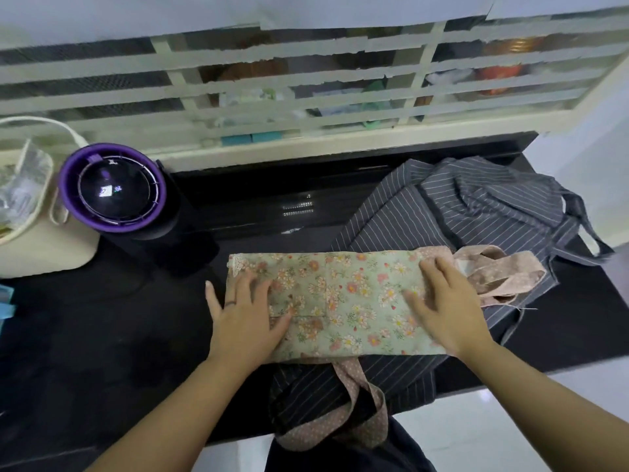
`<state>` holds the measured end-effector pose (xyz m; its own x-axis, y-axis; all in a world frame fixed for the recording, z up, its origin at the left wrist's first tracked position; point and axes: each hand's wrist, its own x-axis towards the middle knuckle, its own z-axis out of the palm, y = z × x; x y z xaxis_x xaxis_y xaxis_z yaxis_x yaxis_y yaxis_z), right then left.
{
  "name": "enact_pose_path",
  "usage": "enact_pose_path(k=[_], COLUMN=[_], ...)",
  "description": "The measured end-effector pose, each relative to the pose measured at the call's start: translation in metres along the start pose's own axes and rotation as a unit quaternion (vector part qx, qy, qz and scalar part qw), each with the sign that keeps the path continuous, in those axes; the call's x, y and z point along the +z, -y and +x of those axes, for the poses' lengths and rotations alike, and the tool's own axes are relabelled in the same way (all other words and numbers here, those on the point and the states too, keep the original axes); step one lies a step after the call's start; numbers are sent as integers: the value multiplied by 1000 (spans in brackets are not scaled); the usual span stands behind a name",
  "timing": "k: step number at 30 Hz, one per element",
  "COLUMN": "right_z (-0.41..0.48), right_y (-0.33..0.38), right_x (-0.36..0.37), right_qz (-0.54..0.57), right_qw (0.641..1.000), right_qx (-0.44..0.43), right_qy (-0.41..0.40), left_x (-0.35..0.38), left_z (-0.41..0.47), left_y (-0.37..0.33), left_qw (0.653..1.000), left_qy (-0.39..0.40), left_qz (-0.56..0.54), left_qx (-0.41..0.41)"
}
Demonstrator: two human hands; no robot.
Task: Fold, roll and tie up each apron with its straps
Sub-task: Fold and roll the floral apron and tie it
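the floral apron [343, 301] lies folded into a long flat band at about five o'clock from the middle of the view, on the black table [102, 335] and partly over a grey striped apron [476, 206] that spreads away toward two o'clock. the left hand [245, 308] presses on the band's nine o'clock end and the right hand [446, 308] on its three o'clock end; both lie with fingers spread and straight, flat on the cloth, gripping nothing. this looks like the close of the folding step, the hands smoothing the layers down. the next move, as i judge it, calls for rolling the band up from one end while keeping the edges aligned, then winding the straps round it. the pink dotted straps [503, 277] are bunched just beyond the right hand at three o'clock, and another pink strap loop [357, 413] hangs off the table edge at six o'clock, so they would need gathering first. the table is dark and glossy. a purple-rimmed round appliance [112, 189] stands at ten o'clock, with a cream basket [41, 253] beside it at nine. a cream barred window [306, 97] runs across twelve o'clock, and pale floor tiles [493, 430] show at five.
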<state>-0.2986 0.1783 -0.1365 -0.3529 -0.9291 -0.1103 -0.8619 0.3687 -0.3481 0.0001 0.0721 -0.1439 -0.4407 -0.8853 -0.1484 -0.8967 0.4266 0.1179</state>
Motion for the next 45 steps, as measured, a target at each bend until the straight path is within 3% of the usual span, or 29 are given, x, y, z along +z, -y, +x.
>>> enact_pose_path(k=[2, 3, 5, 7, 9, 15, 20, 27, 31, 33, 35, 42, 45], right_z=[16, 26, 49, 74, 94, 113, 110, 98, 81, 71, 60, 86, 76], right_y=[13, 20, 39, 55, 63, 67, 83, 131, 137, 130, 125, 133, 124], right_x=[-9, -14, -22, -27, -29, -28, -76, -175, -198, -190, -178, -199, -193], right_qz=[-4, -15, -51, -116, -150, -116, -95, -153, -188, -165, -147, -111, -129], right_qw=[997, 995, 983, 961, 946, 905, 895, 948, 963, 941, 918, 877, 859], right_qx=[-55, -94, -146, -143, -116, -44, -79, -164, -191, -249, -274, -270, -287], right_qy=[-52, -28, 94, 204, 264, 406, 430, 224, 1, -160, -246, -382, -405], left_x=[-19, -28, -44, -55, -59, -56, -109, -208, -225, -216, -206, -240, -229], left_z=[19, 33, 64, 94, 113, 114, 95, 80, 50, 36, 26, 55, 50], left_y=[-5, -6, -5, -2, 1, 5, 14, 15, 15, 19, 24, 16, 13], left_qw=[999, 997, 989, 964, 948, 932, 948, 990, 971, 941, 920, 887, 864], left_qy=[-12, 13, 124, 247, 293, 332, 287, 54, -176, -279, -336, -418, -457], left_qz=[-26, -27, 17, 68, 96, 81, 27, 30, 71, 92, 87, 88, 77], left_qx=[44, 66, 76, 70, 82, 120, 135, 127, 145, 170, 179, 175, 199])
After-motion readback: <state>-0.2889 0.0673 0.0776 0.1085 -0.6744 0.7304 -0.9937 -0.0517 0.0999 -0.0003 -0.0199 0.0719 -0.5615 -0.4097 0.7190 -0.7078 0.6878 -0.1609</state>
